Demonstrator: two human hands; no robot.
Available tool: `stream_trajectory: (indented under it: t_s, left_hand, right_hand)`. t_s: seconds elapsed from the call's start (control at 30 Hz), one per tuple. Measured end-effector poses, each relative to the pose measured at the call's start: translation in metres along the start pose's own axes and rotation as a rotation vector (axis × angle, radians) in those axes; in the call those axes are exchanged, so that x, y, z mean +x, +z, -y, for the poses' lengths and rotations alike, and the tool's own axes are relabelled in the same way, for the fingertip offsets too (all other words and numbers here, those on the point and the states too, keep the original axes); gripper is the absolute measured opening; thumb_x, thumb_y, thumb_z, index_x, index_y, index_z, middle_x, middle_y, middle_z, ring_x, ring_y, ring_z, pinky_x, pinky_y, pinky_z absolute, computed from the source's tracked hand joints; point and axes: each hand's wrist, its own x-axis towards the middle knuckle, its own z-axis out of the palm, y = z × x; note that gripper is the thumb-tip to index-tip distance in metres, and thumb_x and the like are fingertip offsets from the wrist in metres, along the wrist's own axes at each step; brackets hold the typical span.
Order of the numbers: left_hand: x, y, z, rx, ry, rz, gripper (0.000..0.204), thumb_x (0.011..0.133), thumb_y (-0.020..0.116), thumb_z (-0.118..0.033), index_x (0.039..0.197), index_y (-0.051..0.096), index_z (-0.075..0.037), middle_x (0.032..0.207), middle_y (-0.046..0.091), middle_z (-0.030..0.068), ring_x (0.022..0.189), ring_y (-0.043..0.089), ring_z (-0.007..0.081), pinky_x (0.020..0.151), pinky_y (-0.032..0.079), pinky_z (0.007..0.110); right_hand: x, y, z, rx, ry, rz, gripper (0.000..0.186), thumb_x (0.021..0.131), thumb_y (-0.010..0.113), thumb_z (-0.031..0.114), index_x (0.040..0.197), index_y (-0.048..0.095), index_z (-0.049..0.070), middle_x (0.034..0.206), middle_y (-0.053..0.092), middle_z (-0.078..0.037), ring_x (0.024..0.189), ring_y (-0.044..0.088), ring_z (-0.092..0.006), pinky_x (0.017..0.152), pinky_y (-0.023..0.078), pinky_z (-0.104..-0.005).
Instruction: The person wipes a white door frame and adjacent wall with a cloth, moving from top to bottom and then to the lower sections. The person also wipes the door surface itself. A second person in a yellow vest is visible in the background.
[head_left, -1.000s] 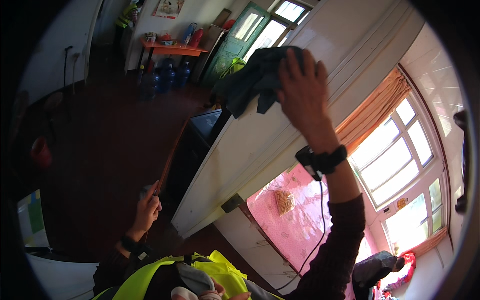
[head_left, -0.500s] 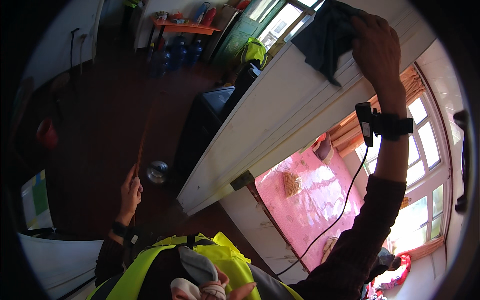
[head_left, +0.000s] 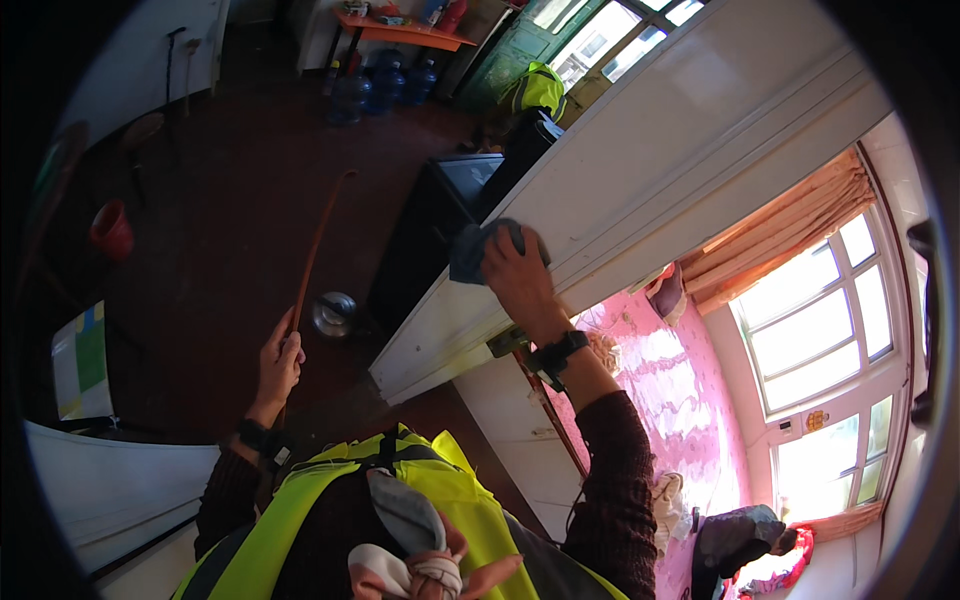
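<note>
My right hand (head_left: 522, 275) presses a dark grey-blue cloth (head_left: 468, 254) against the long white door panel (head_left: 640, 160), its fingers bent over the cloth. Lower down, a dark metal latch or plate (head_left: 507, 342) sits by the panel's edge, near my right wrist. On the left, my left hand (head_left: 279, 368) is wrapped round a thin brown stick (head_left: 318, 240). The stick points up and away over the dark floor, and its far tip is hooked.
A black cabinet (head_left: 425, 215) stands just behind the panel. On the dark red floor are a metal bowl (head_left: 334, 314) and a red bucket (head_left: 112, 232). Blue water bottles (head_left: 385, 85) stand under an orange table (head_left: 405, 32). To the right lies a pink-covered bed (head_left: 665, 390) near a bright window (head_left: 815, 310).
My right hand has come down along the white panel with the cloth, from the upper right to nearer my body. My left hand has risen slightly, still holding the stick.
</note>
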Motion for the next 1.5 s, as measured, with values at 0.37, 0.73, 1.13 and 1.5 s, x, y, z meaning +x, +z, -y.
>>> stream_trajectory:
  t_s: [0.37,0.73,1.13,1.5]
  left_hand:
    - [0.003,-0.028,0.033,0.180,-0.026,-0.142,0.052,0.103,0.053,-0.032,0.150,0.042,-0.012,0.075,0.052,-0.0019,0.057,0.044,0.0002,0.042,0.032,0.017]
    - [-0.006,-0.015,0.019,0.112,-0.055,-0.042,0.052,0.101,0.054,-0.029,0.150,0.043,-0.013,0.074,0.049,-0.0049,0.058,0.044,0.0003,0.044,0.031,0.017]
    - [-0.001,-0.031,0.039,0.463,-0.048,-0.099,0.051,0.103,0.050,-0.033,0.148,0.044,-0.011,0.089,0.056,0.0008,0.075,0.051,0.0064,0.061,0.040,0.022]
    - [0.002,-0.077,0.116,0.858,0.373,-0.008,0.045,0.107,0.037,-0.028,0.148,0.041,-0.009,0.149,0.046,0.0119,0.134,0.047,0.0210,0.110,0.040,0.035]
  right_hand:
    - [0.013,-0.093,-0.164,-0.192,0.364,-0.127,0.038,0.078,0.067,0.015,0.116,0.065,0.014,0.135,0.056,-0.008,0.134,0.044,-0.0281,0.110,0.029,-0.0597]
    - [0.008,0.048,0.045,0.090,0.106,0.082,0.022,0.081,0.062,0.020,0.099,0.070,0.011,0.112,0.061,-0.008,0.129,0.044,-0.0296,0.110,0.027,-0.0625]
    - [0.005,-0.089,-0.117,-0.201,0.406,-0.274,0.016,0.075,0.063,0.013,0.091,0.065,0.014,0.093,0.060,-0.004,0.097,0.056,-0.0214,0.095,0.040,-0.0446]
    - [-0.017,-0.012,0.018,0.084,0.137,0.156,0.013,0.076,0.061,0.019,0.087,0.066,0.012,0.085,0.059,-0.005,0.092,0.055,-0.0239,0.096,0.039,-0.0501]
